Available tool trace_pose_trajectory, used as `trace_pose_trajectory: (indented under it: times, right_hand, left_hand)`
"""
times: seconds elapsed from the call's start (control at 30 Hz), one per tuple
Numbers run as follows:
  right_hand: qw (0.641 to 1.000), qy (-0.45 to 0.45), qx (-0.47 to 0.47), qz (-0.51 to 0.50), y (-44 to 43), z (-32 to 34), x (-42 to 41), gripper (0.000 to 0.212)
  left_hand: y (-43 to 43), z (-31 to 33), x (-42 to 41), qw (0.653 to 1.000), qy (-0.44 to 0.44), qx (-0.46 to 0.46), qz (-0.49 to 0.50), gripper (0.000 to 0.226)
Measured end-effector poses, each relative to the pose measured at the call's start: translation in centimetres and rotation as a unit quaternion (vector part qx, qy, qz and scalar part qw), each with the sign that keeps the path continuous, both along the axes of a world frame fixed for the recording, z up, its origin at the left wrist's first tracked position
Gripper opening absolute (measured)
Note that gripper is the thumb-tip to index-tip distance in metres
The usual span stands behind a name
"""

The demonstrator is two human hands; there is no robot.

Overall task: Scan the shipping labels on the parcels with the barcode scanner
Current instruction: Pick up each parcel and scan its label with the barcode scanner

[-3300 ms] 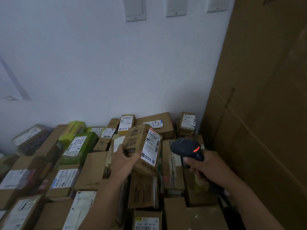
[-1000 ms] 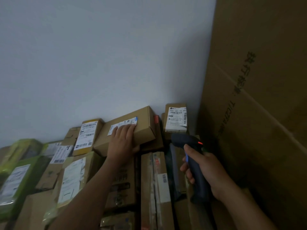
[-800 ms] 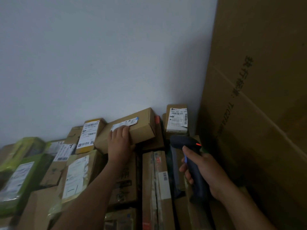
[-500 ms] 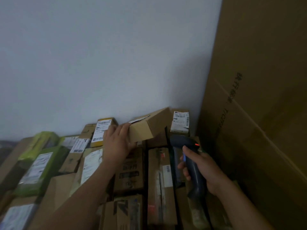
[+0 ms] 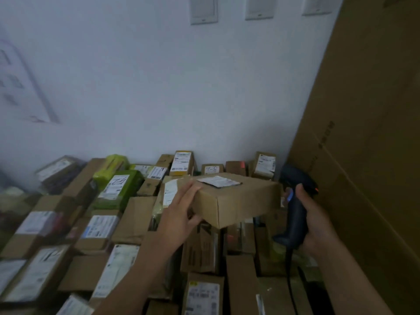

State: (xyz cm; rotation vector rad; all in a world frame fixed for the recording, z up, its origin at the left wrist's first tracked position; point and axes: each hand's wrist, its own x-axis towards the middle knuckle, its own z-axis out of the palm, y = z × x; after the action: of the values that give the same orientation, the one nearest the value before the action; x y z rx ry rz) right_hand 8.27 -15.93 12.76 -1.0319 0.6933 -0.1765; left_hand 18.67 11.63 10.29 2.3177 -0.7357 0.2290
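Left hand (image 5: 179,214) grips box (image 5: 238,201) over parcel pile (image 5: 102,228); right hand (image 5: 316,221) clasps scanner (image 5: 295,214) beside tall carton (image 5: 363,133)

The left hand (image 5: 179,214) is holding a box (image 5: 238,201) over the parcels (image 5: 136,219), a label (image 5: 219,181) lying on top. The right hand (image 5: 317,223) is gripping the scanner (image 5: 294,208) just right of it. A carton (image 5: 368,133) is standing rightmost, a wall (image 5: 159,87) behind.

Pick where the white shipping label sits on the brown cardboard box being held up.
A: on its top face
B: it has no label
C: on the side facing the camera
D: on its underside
A: the white shipping label lies flat on the top face of the brown cardboard box that the left hand grips; the near sides show bare cardboard.
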Motion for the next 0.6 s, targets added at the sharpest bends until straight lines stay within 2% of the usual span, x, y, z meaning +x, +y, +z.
trace_pose_trajectory:
  times: [0.07,0.13,0.27,0.33,0.43,0.53,0.6]
  right_hand:
    - [1.000,-0.005,0.016,0.015,1.2,0.3,-1.0,0.081]
    - [0.998,-0.012,0.011,0.055,2.7,0.5,-1.8,0.068]
    - [0.991,-0.012,-0.045,0.126,6.2,0.5,-3.1,0.055]
    - [0.985,-0.016,-0.066,0.156,7.9,0.3,-3.6,0.051]
    - [0.986,-0.024,-0.038,0.161,9.8,-0.3,-4.2,0.053]
    - [0.989,-0.020,-0.027,0.144,10.8,-0.7,-4.7,0.059]
    - [0.990,-0.016,-0.034,0.137,11.2,-0.9,-5.0,0.061]
  left_hand:
    - [1.8,-0.1,-1.8,0.999,-0.012,-0.014,-0.027,0.082]
    - [3.2,-0.3,-3.3,0.999,-0.010,-0.030,-0.043,0.084]
    - [4.6,0.2,-5.6,0.984,0.118,-0.102,-0.082,0.088]
    - [5.0,0.8,-6.3,0.973,0.149,-0.144,-0.098,0.079]
    - [5.7,2.0,-7.2,0.948,0.202,-0.224,-0.099,0.061]
    - [6.5,2.8,-8.1,0.923,0.250,-0.286,-0.060,0.041]
    - [6.7,3.0,-8.9,0.921,0.271,-0.279,-0.005,0.037]
